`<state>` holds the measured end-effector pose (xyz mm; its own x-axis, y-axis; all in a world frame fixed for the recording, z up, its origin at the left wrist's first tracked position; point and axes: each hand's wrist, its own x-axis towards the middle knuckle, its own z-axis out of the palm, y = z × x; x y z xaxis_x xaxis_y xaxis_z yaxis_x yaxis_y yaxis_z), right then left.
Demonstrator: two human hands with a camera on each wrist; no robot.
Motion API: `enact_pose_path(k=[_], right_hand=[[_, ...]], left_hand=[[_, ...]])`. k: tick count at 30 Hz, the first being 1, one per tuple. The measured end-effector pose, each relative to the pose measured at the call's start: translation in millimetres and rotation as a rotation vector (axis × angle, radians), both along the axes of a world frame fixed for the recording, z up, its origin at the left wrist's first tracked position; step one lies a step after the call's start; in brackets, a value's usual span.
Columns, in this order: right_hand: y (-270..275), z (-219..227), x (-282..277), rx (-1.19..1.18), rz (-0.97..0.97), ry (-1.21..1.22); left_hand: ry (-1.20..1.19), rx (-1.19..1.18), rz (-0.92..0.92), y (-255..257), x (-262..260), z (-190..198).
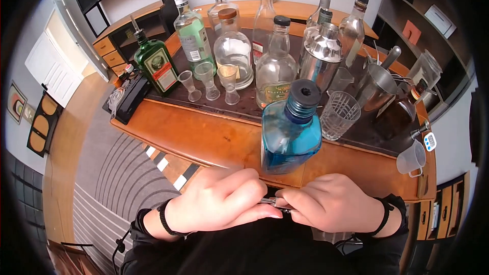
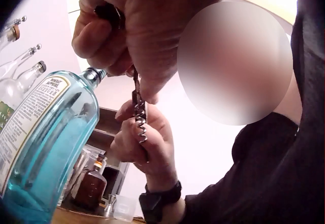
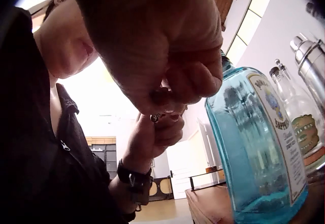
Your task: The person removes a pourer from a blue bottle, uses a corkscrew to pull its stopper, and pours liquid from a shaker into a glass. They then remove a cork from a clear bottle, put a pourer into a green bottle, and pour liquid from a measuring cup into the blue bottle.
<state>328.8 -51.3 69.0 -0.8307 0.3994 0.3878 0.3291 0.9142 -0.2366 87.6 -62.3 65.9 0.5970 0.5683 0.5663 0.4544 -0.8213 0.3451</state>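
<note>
Left hand [image 1: 219, 198] pinching, right hand [image 1: 331, 204] gripping, I hold one corkscrew tool [image 2: 140, 122] between them, before the table [image 1: 193, 132]. Beyond, left to right, stand one dark-green bottle [image 1: 153, 61], three small glasses [image 1: 207, 80], one blue bottle [image 1: 290, 145] just past my hands, one cut-glass tumbler [image 1: 340, 114], one handled cup [image 1: 409, 159].

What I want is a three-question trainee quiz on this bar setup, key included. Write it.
1. True or false: the left hand and right hand both hold the corkscrew tool.
2. Which bottle stands nearest the hands?
3. Fill in: ___ small flared glasses stand in a row beside the dark green bottle.

Key: 1. True. 2. The blue bottle. 3. Three.
</note>
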Motion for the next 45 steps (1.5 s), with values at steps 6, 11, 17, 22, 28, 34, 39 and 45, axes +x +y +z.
enact_pose_path(k=[6,11,17,22,28,34,39,45], right_hand=[[3,6,-9,-0.001,-0.010,-0.011],[4,7,-14,0.014,-0.064,0.024],[4,0,-18,0.062,-0.021,0.090],[3,7,-14,-0.005,0.005,0.107],[3,8,-10,-0.183,-0.004,0.110],[6,1,-11,-0.303,-0.013,0.078],[6,-2,-12,-0.356,-0.023,0.090],[5,-3,-11,-0.649,-0.018,0.131]], left_hand=[[0.050,0.190,0.069,5,6,2],[0.003,0.182,0.046,8,4,-3],[-0.118,0.564,0.058,10,4,-18],[-0.115,0.635,0.019,9,-2,-15],[-0.458,0.012,-0.073,14,-4,-5],[-0.360,-0.159,-0.132,12,-9,-5],[-0.083,0.089,-0.035,8,4,5],[0.010,-0.160,0.170,-2,10,8]])
